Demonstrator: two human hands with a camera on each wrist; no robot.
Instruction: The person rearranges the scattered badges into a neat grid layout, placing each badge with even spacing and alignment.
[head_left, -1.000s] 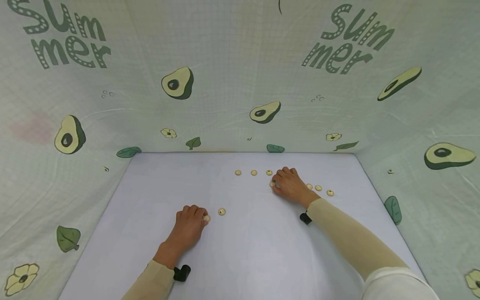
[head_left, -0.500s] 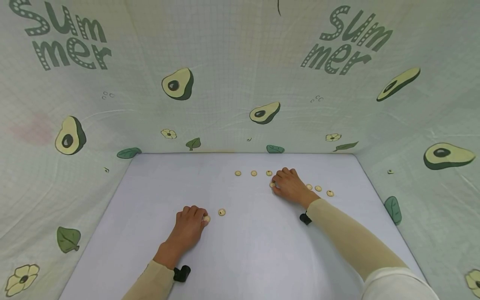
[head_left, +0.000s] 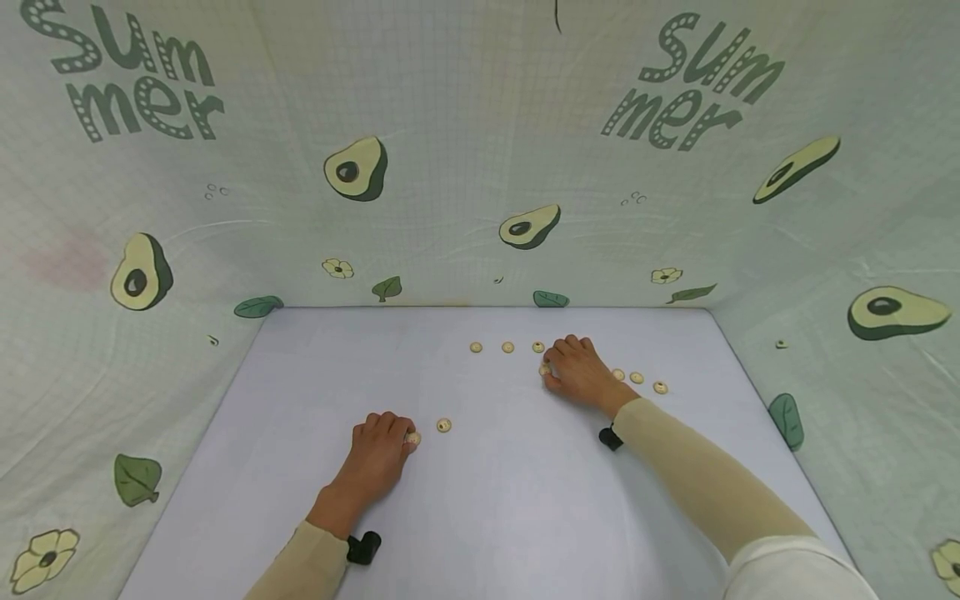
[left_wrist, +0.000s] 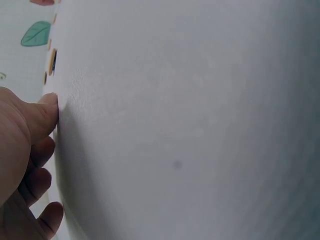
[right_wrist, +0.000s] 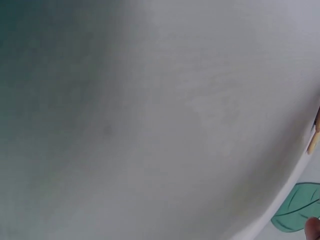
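In the head view, my left hand point(head_left: 378, 450) rests low on the white table, thumb and forefinger pinching a small round wooden disc point(head_left: 413, 437). Just to its right lies another wooden disc point(head_left: 444, 425) with a dark mark on top. Farther back, my right hand point(head_left: 577, 367) pinches a similar pale disc point(head_left: 545, 369) at its left side. The left wrist view shows my left thumb point(left_wrist: 42, 115) low against the tabletop, fingers curled below it. Only a fingertip point(right_wrist: 312, 229) of my right hand shows in the right wrist view.
Three discs point(head_left: 507, 347) form a row toward the back, left of my right hand. Three more, including a disc point(head_left: 660, 387), lie behind my right wrist. The white table point(head_left: 480, 517) is walled in by a printed cloth point(head_left: 442, 167) at the back and sides.
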